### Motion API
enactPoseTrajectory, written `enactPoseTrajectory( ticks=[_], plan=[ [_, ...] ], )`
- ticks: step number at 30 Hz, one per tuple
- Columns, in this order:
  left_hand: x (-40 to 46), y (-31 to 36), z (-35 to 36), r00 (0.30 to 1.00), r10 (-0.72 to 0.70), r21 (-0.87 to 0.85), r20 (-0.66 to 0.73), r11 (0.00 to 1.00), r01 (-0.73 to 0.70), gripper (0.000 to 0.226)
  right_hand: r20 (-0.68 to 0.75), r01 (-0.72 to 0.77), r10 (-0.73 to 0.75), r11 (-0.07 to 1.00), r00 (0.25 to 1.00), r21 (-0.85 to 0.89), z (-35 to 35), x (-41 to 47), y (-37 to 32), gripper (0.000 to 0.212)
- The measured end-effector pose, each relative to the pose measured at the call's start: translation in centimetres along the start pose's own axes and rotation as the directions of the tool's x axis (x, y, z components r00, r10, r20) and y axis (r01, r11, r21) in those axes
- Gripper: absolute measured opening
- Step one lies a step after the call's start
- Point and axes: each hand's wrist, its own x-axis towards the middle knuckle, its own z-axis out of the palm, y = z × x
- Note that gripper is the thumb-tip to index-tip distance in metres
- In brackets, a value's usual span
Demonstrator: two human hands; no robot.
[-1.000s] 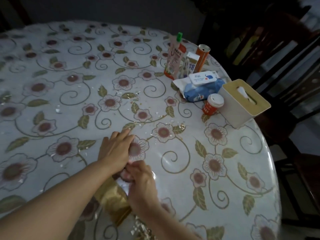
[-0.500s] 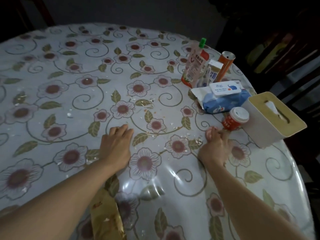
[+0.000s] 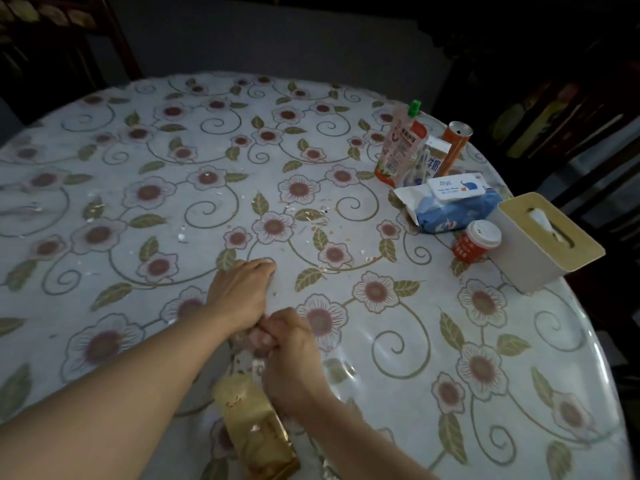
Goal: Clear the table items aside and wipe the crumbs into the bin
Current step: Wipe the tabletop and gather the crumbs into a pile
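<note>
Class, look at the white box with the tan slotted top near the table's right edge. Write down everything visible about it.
The white rectangular tissue box with a tan, wood-like top stands upright near the right edge of the round floral-clothed table. A white tissue pokes from the dark slot in its lid. A small red cup with a white lid sits right against its left side. Neither hand touches it.

Two bare forearms and hands (image 3: 239, 296), no sleeves, rings or watch visible.

White tablecloth (image 3: 346, 341) patterned with flowers and leaves; orange can (image 3: 455, 145).
</note>
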Motion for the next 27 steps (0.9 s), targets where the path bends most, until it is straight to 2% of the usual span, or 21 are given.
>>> enactPoseTrajectory(
  ticks=[2, 3, 6, 8, 10, 12, 15, 18, 20, 21, 23, 24, 27],
  plan=[
    [-0.6, -0.9, -0.9, 1.0, -0.017, -0.013, 0.004, 1.0, 0.018, 0.052, -0.101, -0.082, 0.079, 0.996, 0.992, -0.024, -1.4, 0.7, -0.1, 0.039],
    [-1.0, -1.3, -1.3, 0.999, -0.033, -0.016, 0.025, 0.999, 0.033, 0.058, -0.097, -0.134, 0.128, 0.989, 0.987, -0.055, -2.2, 1.1, 0.2, 0.041],
    [-1.2, -1.8, -1.9, 0.998, -0.041, -0.012, 0.046, 0.999, 0.041, 0.061, -0.138, -0.249, 0.255, 0.967, 0.957, 0.061, -4.7, 2.4, 2.0, 0.027],
    [-0.5, -1.9, -1.9, 0.999, -0.032, -0.015, 0.04, 0.999, 0.032, 0.058, -0.212, -0.311, 0.324, 0.946, 0.922, 0.094, -6.9, 3.8, 3.1, 0.028],
    [0.7, -1.5, -1.8, 0.999, -0.017, -0.01, 0.043, 1.0, 0.018, 0.052, -0.291, -0.352, 0.349, 0.935, 0.891, 0.042, -9.1, 5.5, 5.2, 0.04],
    [2.5, -1.1, -1.3, 0.999, -0.009, 0.004, 0.037, 1.0, 0.009, 0.049, -0.334, -0.384, 0.361, 0.923, 0.871, -0.005, -11.0, 7.8, 8.1, 0.042],
    [4.7, -0.2, -0.6, 0.999, -0.018, 0.006, 0.029, 1.0, 0.018, 0.053, -0.357, -0.534, 0.494, 0.845, 0.793, -0.017, -12.8, 10.3, 12.3, 0.04],
    [6.3, 0.2, 0.1, 0.998, -0.059, 0.024, -0.022, 0.998, 0.06, 0.059, -0.379, -0.637, 0.539, 0.741, 0.752, -0.212, -13.0, 11.7, 14.4, 0.057],
    [6.7, -0.1, 0.6, 0.997, -0.063, 0.037, -0.04, 0.997, 0.065, 0.059, -0.405, -0.606, 0.483, 0.748, 0.777, -0.271, -11.4, 12.7, 13.5, 0.064],
    [6.7, -0.4, 0.9, 0.997, -0.054, 0.037, -0.048, 0.998, 0.056, 0.06, -0.384, -0.539, 0.419, 0.789, 0.823, -0.293, -10.0, 12.9, 12.6, 0.062],
    [6.7, -1.1, 1.3, 0.998, -0.028, 0.022, -0.058, 0.999, 0.029, 0.064, -0.291, -0.332, 0.232, 0.869, 0.928, -0.366, -6.3, 12.8, 10.4, 0.059],
    [6.6, -1.4, 1.5, 0.998, -0.018, 0.002, -0.056, 1.0, 0.018, 0.066, -0.245, -0.232, 0.146, 0.898, 0.958, -0.375, -4.3, 12.4, 9.3, 0.059],
    [6.4, -2.2, 1.3, 0.998, -0.011, -0.057, -0.063, 0.998, 0.008, 0.059, -0.123, -0.118, 0.093, 0.969, 0.988, -0.217, 0.2, 10.6, 6.4, 0.052]
  ],
)
